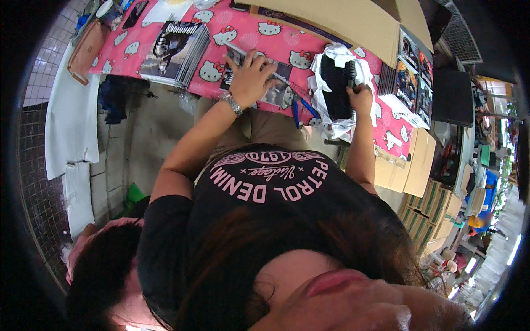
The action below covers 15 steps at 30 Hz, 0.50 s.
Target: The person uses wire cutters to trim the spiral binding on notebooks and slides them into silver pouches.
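My left hand (249, 81), with a watch on its wrist, lies with fingers spread over a dark-printed notebook (279, 94) on the table. A pale ruler-like strip or edge runs slantwise by its fingers. To the right, black binding coils (334, 88) lie in a bed of crumpled white paper (319, 71). My right hand (361, 100) is closed at the right edge of these coils, thumb and fingers gripping a black coil there; its fingertips are partly hidden. Blue-handled pliers (302, 109) rest between both hands, near the table's front edge.
A pink patterned cloth (301, 41) covers the table. Spiral-bound notebooks (174, 55) are stacked at left, and more (407, 83) at right. Behind stands an open cardboard box (342, 25). A brown pouch (88, 49) lies far left. Another person (118, 259) is at lower left.
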### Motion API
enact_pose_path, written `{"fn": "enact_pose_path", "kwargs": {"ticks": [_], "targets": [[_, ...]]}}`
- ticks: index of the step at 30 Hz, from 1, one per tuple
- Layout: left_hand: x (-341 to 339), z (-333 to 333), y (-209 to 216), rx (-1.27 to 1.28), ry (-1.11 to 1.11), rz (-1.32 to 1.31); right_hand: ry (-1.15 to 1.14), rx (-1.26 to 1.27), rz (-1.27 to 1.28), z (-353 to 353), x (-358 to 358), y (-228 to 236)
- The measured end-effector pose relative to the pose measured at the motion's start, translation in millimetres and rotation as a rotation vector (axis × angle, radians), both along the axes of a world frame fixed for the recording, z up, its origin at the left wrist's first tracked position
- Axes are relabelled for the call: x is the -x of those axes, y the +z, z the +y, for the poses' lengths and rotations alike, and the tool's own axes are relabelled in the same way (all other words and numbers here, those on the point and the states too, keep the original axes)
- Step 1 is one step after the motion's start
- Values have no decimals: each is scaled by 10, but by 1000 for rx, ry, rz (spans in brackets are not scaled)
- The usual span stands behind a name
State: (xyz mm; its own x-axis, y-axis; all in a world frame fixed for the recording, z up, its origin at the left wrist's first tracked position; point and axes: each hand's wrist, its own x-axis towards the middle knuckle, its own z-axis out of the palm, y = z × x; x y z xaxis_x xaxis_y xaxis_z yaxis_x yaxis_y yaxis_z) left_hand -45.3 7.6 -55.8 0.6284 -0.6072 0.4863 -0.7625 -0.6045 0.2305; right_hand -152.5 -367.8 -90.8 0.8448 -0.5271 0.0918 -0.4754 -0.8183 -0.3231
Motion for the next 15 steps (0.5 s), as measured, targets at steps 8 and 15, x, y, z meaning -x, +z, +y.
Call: {"fn": "enact_pose_path", "kwargs": {"ticks": [8,15], "targets": [[101,110,46,0,-93,56,814,-1156,28,1392,-399,752],[55,130,5,16,-111,75,837,-1227,6,1429,-587,722]]}}
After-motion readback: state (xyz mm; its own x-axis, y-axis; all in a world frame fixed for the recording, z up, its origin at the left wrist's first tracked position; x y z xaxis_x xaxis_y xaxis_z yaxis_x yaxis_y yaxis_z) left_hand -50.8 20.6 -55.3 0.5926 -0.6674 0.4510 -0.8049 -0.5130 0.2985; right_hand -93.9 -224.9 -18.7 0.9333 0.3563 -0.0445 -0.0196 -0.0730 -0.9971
